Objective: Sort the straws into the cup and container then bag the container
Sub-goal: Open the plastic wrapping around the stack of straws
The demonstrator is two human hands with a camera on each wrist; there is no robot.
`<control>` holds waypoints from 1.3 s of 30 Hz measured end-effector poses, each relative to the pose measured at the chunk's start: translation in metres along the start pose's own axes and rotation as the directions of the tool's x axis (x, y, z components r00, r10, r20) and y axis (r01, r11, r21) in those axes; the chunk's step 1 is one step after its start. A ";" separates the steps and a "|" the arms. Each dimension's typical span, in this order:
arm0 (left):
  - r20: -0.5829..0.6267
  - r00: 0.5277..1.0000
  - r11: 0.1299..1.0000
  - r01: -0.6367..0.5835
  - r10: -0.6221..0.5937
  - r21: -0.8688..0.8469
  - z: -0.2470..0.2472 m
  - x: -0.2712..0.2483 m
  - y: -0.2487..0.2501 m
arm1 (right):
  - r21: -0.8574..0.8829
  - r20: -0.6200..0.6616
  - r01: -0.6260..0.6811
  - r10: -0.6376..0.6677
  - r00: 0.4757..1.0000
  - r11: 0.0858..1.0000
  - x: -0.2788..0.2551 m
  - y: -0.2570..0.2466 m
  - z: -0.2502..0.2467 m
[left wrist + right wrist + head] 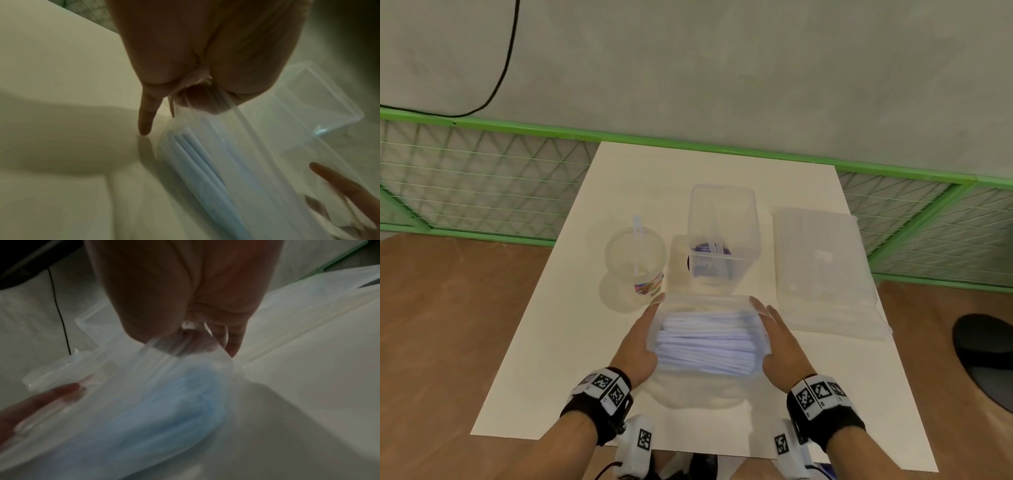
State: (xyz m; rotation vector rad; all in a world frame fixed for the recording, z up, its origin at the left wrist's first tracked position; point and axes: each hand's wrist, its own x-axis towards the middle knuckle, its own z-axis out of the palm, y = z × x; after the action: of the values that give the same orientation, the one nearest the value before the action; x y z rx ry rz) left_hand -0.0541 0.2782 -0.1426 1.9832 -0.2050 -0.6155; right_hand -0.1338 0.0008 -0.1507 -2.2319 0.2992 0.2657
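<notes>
A clear plastic pouch of paper-wrapped straws is held just above the white mat, near its front. My left hand pinches the pouch's left edge and my right hand pinches its right edge. The left wrist view shows the pouch pinched under my left hand. In the right wrist view my right hand holds the pouch the same way. Behind it, a clear cup holds one straw. A clear rectangular container stands beside the cup, with a straw inside.
A flat stack of clear plastic bags lies on the white mat at the right. A green mesh fence runs along the back. A black rounded object sits off the mat at the far right, on the wooden tabletop.
</notes>
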 end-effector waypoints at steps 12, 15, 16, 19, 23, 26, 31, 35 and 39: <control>0.098 0.995 1.000 -0.015 0.015 0.004 0.017 0.013 0.007 | 0.185 0.041 -0.057 0.050 0.998 0.981 0.005 0.015 0.025; 0.101 0.995 1.000 0.002 -0.004 0.017 0.011 0.012 0.015 | 0.186 0.020 -0.097 0.095 0.995 0.978 0.004 0.018 0.015; 0.104 0.995 1.000 0.003 -0.006 0.029 0.009 0.011 0.017 | 0.185 0.012 -0.092 0.091 0.996 0.978 0.003 0.018 0.010; 0.086 0.995 0.995 -0.066 0.060 0.073 0.008 0.008 0.016 | 0.146 -0.020 -0.075 0.079 0.997 0.986 -0.003 0.012 -0.004; 0.059 0.972 0.963 -0.233 0.227 0.133 0.009 0.001 0.030 | 0.015 -0.209 0.085 -0.080 0.975 0.996 -0.009 -0.004 -0.025; -0.009 0.943 0.924 -0.324 0.333 0.202 0.009 -0.014 0.034 | -0.129 -0.311 0.205 -0.235 0.921 0.970 -0.022 -0.006 -0.028; -0.087 0.950 0.933 -0.273 0.300 0.235 0.017 -0.024 0.007 | -0.203 -0.087 0.076 -0.095 0.992 0.976 -0.043 0.016 -0.002; -0.123 0.931 0.894 -0.284 0.343 0.346 0.019 -0.012 0.005 | -0.263 -0.227 -0.009 -0.053 0.972 0.965 -0.032 0.018 -0.002; -0.080 0.985 0.802 -0.078 0.155 0.592 0.009 -0.004 0.009 | -0.471 -0.207 -0.092 -0.008 0.978 0.877 -0.027 0.007 -0.004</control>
State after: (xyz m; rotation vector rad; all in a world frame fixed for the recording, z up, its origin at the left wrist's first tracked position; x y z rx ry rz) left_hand -0.0605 0.2687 -0.1367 2.5771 -0.4863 -0.3632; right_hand -0.1615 -0.0031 -0.1453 -2.7560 0.4297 0.1420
